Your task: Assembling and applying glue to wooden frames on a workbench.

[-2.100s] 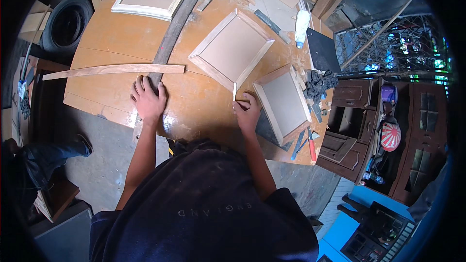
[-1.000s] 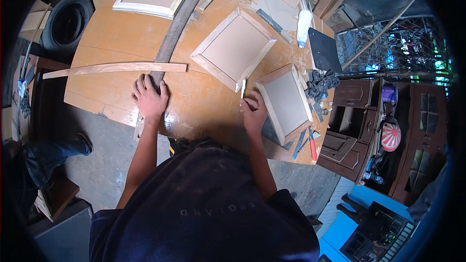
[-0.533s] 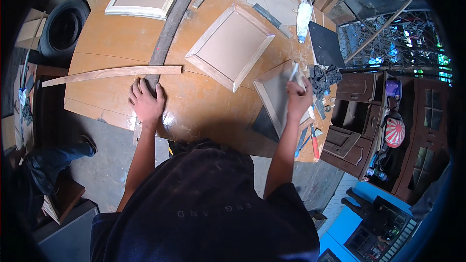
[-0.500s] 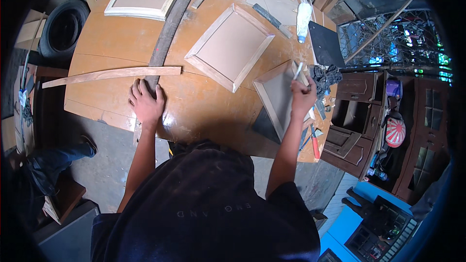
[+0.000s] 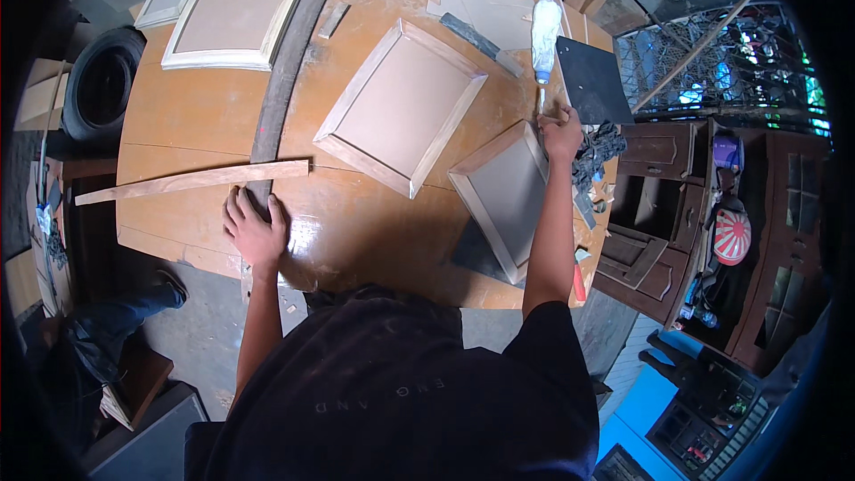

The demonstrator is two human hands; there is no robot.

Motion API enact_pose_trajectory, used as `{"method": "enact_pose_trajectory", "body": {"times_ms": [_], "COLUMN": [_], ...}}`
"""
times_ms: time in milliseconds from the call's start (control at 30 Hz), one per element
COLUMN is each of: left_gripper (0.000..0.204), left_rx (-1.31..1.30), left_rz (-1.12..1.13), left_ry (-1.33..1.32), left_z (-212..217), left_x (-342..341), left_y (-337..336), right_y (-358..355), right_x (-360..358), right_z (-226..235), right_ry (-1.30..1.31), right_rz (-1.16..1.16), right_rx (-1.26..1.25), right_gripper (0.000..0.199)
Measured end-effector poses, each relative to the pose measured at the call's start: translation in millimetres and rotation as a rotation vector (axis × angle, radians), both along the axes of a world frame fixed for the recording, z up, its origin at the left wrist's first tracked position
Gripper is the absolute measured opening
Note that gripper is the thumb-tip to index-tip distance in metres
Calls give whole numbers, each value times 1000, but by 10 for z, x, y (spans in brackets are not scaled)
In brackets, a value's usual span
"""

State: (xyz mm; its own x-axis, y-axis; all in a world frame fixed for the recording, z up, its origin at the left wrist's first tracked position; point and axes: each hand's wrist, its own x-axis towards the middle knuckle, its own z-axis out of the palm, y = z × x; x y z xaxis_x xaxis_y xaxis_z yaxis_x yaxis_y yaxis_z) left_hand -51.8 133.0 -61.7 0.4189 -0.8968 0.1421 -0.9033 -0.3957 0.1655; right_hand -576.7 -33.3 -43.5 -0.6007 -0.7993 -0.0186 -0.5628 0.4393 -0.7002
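My left hand (image 5: pixel 256 233) rests with spread fingers over the near end of a long dark wooden strip (image 5: pixel 283 93), thumb and fingers to its two sides. A curved light-brown wood strip (image 5: pixel 200 182) lies across it, just beyond my fingertips. At the right, my right hand (image 5: pixel 559 135) is closed on a slim pale stick (image 5: pixel 541 100), whose exact kind I cannot make out. Below that hand lies a wooden frame with a grey panel (image 5: pixel 503 196), partly covered by my forearm. Another wooden frame with a beige panel (image 5: pixel 405 109) lies in the middle.
The orange-brown table (image 5: pixel 356 223) also bears pale frames (image 5: pixel 233 25) at the far left. A white bottle (image 5: pixel 545 40), a black board (image 5: pixel 595 80), a crumpled dark cloth (image 5: pixel 598 150) and a red-handled tool (image 5: pixel 579 283) lie along the right side. A tyre (image 5: pixel 102 85) stands beyond the left edge.
My right hand has moved farther away over the table with the pale stick, off the grey-panelled frame. My left hand remains on the dark strip. The whole view has shifted slightly.
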Motion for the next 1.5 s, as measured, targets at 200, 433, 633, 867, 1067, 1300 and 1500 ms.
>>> {"method": "enact_pose_trajectory", "body": {"times_ms": [200,433,633,867,1067,1300,1500], "left_gripper": [64,64,64,65,65,62,62], "left_rx": [2,-18,-10,-12,-25,-71,-74], "left_rz": [0,-6,6,18,22,4,2], "left_ry": [-14,-16,7,18,57,49,41], "left_z": [17,-9,33,-10,-6,-24,-26], "left_x": [-1,7,-19,1,22,2,12], "left_y": [-11,-7,-17,0,19,32,33], "right_y": [-290,-555,-1,1315,1572,1594,1590], "right_x": [-102,16,623,1618,1852,1885,1895], "right_z": [-131,59,465,244,68,62,89], "right_ry": [225,383,204,114,381,464,460], "right_rz": [26,35,302,900,927,925,938], "right_rx": [6,-7,-235,-175,-127,-116,-90], "right_gripper": [61,58,37,53,59,58,56]}}
